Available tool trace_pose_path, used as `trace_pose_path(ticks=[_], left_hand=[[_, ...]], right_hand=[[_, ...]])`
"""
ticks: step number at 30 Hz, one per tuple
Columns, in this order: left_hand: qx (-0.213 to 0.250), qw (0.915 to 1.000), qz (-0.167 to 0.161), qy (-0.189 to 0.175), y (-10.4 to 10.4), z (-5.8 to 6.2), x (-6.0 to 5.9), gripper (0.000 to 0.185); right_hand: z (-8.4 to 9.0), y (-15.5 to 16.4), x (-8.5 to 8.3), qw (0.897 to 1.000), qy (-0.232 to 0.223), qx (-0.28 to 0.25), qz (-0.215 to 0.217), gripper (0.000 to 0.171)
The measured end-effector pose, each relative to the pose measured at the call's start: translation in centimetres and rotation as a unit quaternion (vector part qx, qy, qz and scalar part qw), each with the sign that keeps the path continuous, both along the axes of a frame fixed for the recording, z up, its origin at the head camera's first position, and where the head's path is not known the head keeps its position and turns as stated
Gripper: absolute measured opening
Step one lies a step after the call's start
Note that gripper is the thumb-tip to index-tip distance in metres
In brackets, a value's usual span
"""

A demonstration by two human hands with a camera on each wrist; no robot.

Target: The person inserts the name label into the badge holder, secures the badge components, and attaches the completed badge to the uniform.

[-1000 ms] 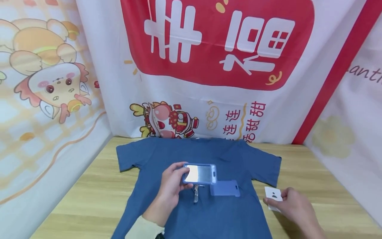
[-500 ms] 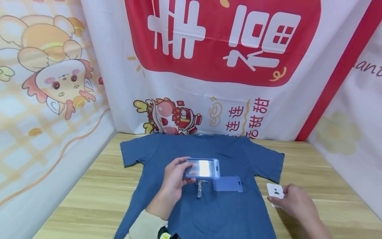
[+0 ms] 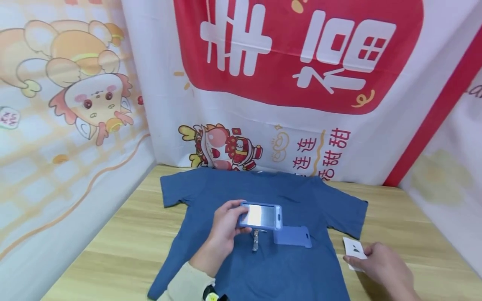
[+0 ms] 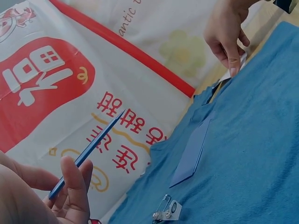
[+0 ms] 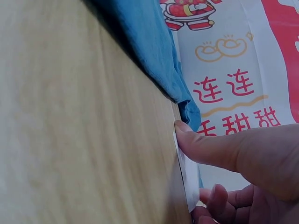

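Note:
My left hand (image 3: 225,225) holds a blue-framed badge holder (image 3: 268,216) with a shiny clear window, thumb on its face. In the left wrist view that badge holder (image 4: 88,151) shows edge-on between thumb and fingers. A flat blue cover piece (image 3: 293,236) lies on the blue T-shirt (image 3: 263,271), beside a badge clip (image 3: 255,240) with a clear strap. Off the shirt's right side, my right hand (image 3: 384,263) pinches a white card (image 3: 353,248) with a dark person icon. The right wrist view shows this card (image 5: 188,175) between thumb and fingers, close to the wooden tabletop.
The T-shirt is spread over a wooden table (image 3: 113,238), sleeves out to both sides. Printed cloth hangs behind as a backdrop (image 3: 162,104), with more cloth (image 3: 94,179) along the left and right sides.
The head view has shifted, so the scene sits farther right in the picture. Both hands keep their hold on the badge holder and the card, with little movement over the table.

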State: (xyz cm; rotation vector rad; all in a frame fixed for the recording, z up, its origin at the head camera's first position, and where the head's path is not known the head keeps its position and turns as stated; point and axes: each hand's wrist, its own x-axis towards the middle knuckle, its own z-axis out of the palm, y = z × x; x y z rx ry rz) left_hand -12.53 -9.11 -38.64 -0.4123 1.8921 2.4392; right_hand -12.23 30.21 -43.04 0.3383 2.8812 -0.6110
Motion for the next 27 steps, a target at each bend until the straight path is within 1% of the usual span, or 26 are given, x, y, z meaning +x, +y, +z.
trace_pose_path(ticks=[3, 6, 9, 13, 15, 20, 27], left_hand=[[-0.005, 0.9999, -0.008, 0.008, 0.3, 0.2, -0.1, 0.036], [-0.007, 0.9999, -0.003, 0.01, 0.3, 0.3, 0.1, 0.036], [-0.002, 1.0, -0.001, 0.006, 0.2, 0.3, 0.4, 0.038], [0.002, 0.9999, -0.008, 0.007, 0.0, 0.2, 0.7, 0.043], [0.001, 0.9999, -0.01, 0.011, -0.1, 0.3, 0.8, 0.045], [-0.002, 0.9998, -0.014, 0.017, 0.2, 0.6, 0.7, 0.043], [-0.006, 0.9997, -0.022, -0.003, 0.6, 0.2, 1.0, 0.044]], right_hand=[[-0.2, 0.4, 0.3, 1.0, -0.01, -0.007, -0.011, 0.085], [0.0, 0.3, 0.3, 1.0, 0.002, -0.005, -0.007, 0.095], [0.3, -0.1, 0.2, 1.0, 0.021, 0.01, 0.004, 0.099], [0.5, -0.8, 0.2, 0.999, 0.041, 0.029, 0.011, 0.09], [0.6, -1.0, 0.2, 0.999, 0.044, 0.03, 0.011, 0.086], [0.6, -0.5, 0.1, 0.999, 0.047, 0.012, 0.014, 0.084], [-0.1, 0.1, 0.7, 0.998, 0.062, -0.008, 0.011, 0.078]])
